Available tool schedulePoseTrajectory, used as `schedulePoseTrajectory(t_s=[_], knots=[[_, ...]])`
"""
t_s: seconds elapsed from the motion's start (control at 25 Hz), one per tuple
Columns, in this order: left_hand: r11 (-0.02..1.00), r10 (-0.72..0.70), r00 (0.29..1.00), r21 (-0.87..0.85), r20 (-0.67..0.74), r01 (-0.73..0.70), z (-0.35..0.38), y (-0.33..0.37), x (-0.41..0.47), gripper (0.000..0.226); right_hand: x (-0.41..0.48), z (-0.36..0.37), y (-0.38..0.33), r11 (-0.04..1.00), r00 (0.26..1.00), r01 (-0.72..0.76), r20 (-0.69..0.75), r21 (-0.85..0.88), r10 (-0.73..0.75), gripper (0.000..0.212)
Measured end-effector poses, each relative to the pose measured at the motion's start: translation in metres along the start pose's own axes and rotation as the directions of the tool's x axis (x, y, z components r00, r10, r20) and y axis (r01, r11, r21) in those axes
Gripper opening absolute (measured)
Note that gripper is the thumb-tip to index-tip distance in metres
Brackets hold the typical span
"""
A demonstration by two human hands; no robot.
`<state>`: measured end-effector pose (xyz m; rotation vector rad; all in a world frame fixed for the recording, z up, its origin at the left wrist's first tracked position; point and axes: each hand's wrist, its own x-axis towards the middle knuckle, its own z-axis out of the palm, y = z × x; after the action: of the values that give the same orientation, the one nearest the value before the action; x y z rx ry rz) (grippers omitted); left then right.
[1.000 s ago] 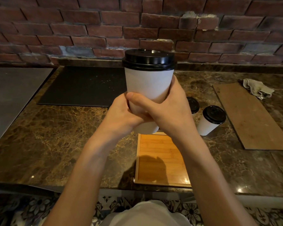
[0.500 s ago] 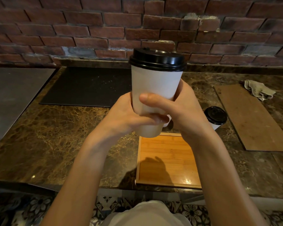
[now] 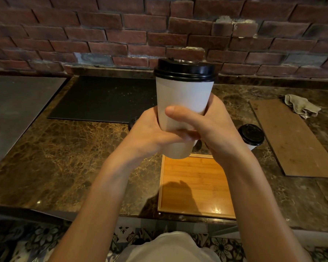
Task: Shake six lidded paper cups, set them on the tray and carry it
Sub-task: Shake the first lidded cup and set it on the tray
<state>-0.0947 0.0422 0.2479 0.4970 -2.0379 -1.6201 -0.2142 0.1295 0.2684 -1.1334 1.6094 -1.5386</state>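
Stretching below the brick wall, the marble counter carries the wooden tray at its near edge. Above the tray's far rim a white paper cup is held upright (black lid on), the left hand and right hand both wrapped round its lower half. A second cup, also lidded, stands on the counter just right of the right wrist.

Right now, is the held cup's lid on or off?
On. The black lid sits level over the rim of the cup, held upright by the left hand and right hand.
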Motion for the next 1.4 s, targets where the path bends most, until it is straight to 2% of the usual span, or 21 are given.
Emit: schedulePoseTrajectory(t_s=[0.2, 0.44, 0.64, 0.76, 0.88, 1.0, 1.08, 1.2, 1.4], knots=[[0.999, -0.021, 0.995, 0.027, -0.096, 0.023, 0.005, -0.002, 0.002, 0.051, 0.000, 0.004, -0.001, 0.990, 0.995, 0.008, -0.100, -0.139, -0.022, 0.075], [0.998, -0.002, 0.992, 0.065, -0.129, 0.011, 0.008, -0.004, 0.001, 0.026, -0.003, 0.012, -0.002, 0.954, 0.972, 0.045, -0.207, -0.296, -0.110, 0.074], [0.999, -0.006, 0.990, 0.041, -0.138, 0.012, 0.008, -0.001, 0.001, 0.049, -0.003, 0.006, -0.006, 0.983, 0.981, 0.042, -0.181, -0.178, -0.075, 0.075], [1.000, -0.022, 0.992, 0.017, -0.121, 0.024, 0.007, -0.001, 0.001, 0.050, -0.004, 0.003, -0.006, 0.996, 0.984, 0.051, -0.168, -0.075, -0.064, 0.072], [0.998, -0.035, 0.999, -0.045, -0.028, 0.033, 0.005, 0.001, 0.000, 0.048, -0.005, 0.000, -0.007, 0.999, 0.992, 0.035, -0.121, 0.002, -0.034, 0.067], [0.992, -0.023, 0.997, -0.123, 0.070, 0.031, 0.002, 0.003, -0.001, 0.052, -0.006, -0.005, -0.008, 0.999, 0.998, 0.031, -0.055, 0.015, -0.031, 0.064], [0.991, -0.006, 0.996, -0.133, 0.087, 0.017, 0.001, 0.003, -0.001, 0.053, -0.005, -0.008, -0.009, 0.999, 0.999, 0.033, -0.002, 0.019, -0.033, 0.062], [0.994, -0.011, 0.999, -0.111, 0.049, 0.017, 0.002, 0.002, -0.001, 0.054, -0.003, -0.009, -0.009, 1.000, 0.999, 0.017, 0.039, -0.012, -0.017, 0.064], [0.998, -0.041, 0.999, -0.042, -0.016, 0.040, 0.002, -0.003, 0.000, 0.046, -0.001, -0.003, -0.005, 0.995, 1.000, 0.003, -0.016, -0.101, -0.004, 0.075]])
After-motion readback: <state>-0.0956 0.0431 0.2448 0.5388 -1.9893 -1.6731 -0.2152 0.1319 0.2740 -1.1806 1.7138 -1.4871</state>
